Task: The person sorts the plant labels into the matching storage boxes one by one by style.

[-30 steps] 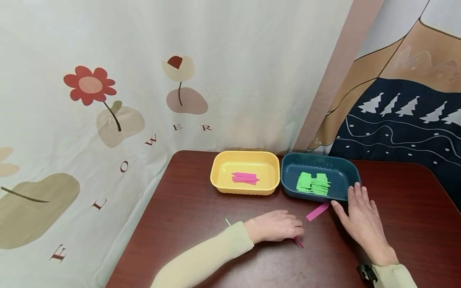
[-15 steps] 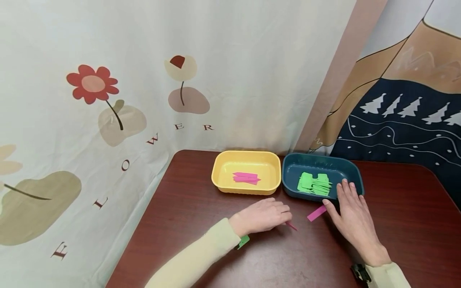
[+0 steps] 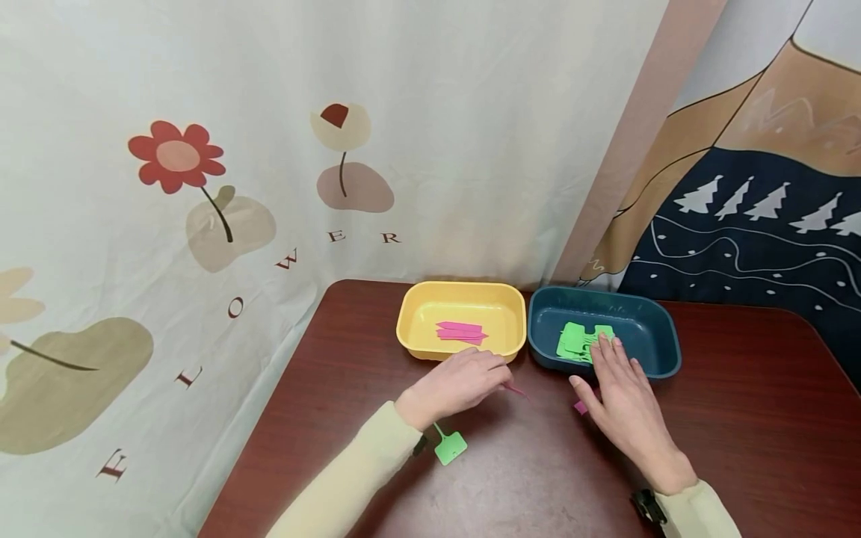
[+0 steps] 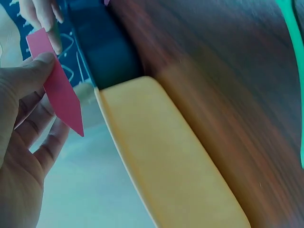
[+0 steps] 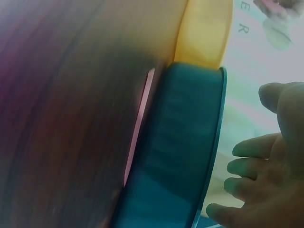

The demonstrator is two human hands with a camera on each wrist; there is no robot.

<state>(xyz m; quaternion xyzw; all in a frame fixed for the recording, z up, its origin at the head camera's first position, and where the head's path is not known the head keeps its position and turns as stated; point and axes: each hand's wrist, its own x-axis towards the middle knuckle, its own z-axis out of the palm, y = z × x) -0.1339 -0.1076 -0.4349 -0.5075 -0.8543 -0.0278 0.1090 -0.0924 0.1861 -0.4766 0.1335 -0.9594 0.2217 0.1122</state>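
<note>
My left hand (image 3: 456, 385) pinches a pink plant label (image 4: 62, 92) between thumb and fingers, near the front of the yellow tub (image 3: 406, 344). The label is flat, with one pointed end. Several pink labels (image 3: 460, 333) lie inside that tub. With fingers spread, my right hand (image 3: 622, 411) hovers at the front rim of the dark blue tub (image 3: 662, 359), holding nothing. Green plant tags (image 3: 572, 340) lie in a heap there, partly covered by its fingertips. Another pink label (image 5: 139, 127) lies on the table before the blue tub, mostly hidden by this hand in the head view.
A single green T-shaped tag (image 3: 451, 447) lies on the brown table (image 3: 538, 486) beside my left wrist. The two tubs stand side by side at the table's back edge, against a printed curtain (image 3: 457, 149).
My left hand has moved left and away from me with the pink label, toward the yellow tub, uncovering the green tag. My right hand has shifted left over the blue tub's front rim.
</note>
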